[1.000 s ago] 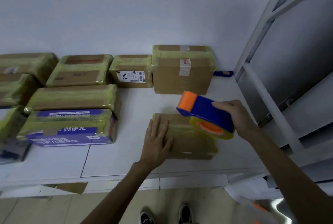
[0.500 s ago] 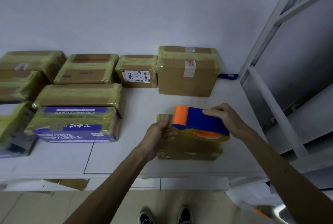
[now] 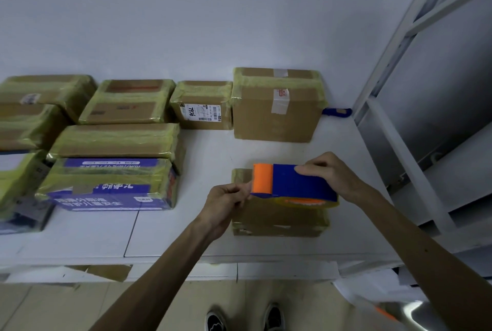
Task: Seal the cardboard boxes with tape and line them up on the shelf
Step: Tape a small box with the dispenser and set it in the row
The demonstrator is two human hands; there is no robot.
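The right hand (image 3: 327,176) grips the tape dispenser (image 3: 292,183) from above. The left hand (image 3: 226,205), fingers curled, pinches its orange front end. Beneath them a cardboard box (image 3: 277,220) lies on the white shelf (image 3: 186,240), with taped boxes (image 3: 277,112) lined up behind.

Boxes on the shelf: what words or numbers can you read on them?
"7936": handwritten sideways on the white label of the small box.
Label's printed lines: too small to read.
Blue box: white Chinese print, too blurred to read.
Big box: red mark on its white strip, too small.
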